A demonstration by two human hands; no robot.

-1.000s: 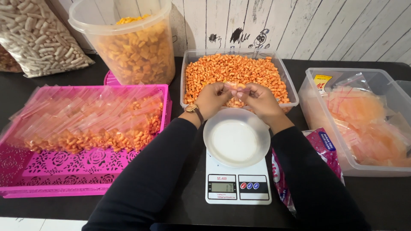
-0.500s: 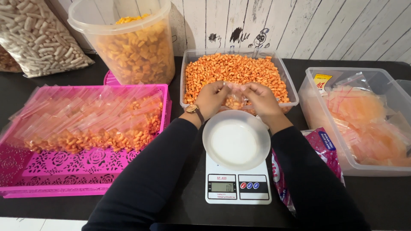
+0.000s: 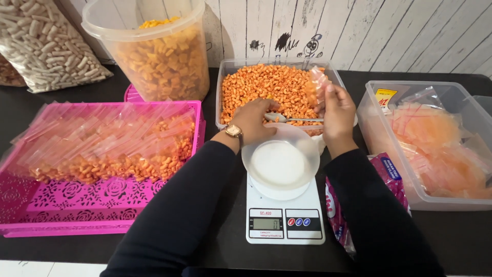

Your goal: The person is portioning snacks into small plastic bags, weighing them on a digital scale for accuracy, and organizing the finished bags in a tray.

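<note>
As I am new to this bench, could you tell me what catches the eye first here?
Centre back, a clear tub brims with orange snacks; over it the left hand holds a spoon and the right hand lifts a small filled bag. At left, a pink tray holds packed bags.

Pink tray [image 3: 77, 210] with cut-out rose pattern, orange snacks [image 3: 271, 87], white bowl [image 3: 279, 163], black counter [image 3: 461, 241], whitewashed plank wall [image 3: 400, 31]

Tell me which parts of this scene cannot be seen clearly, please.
- Head view: the scale display digits are too small.
- The spoon bowl is hidden under the left hand.
- The white snack bag is cut off by the left edge.
- The right hand covers part of the small filled bag.
</note>
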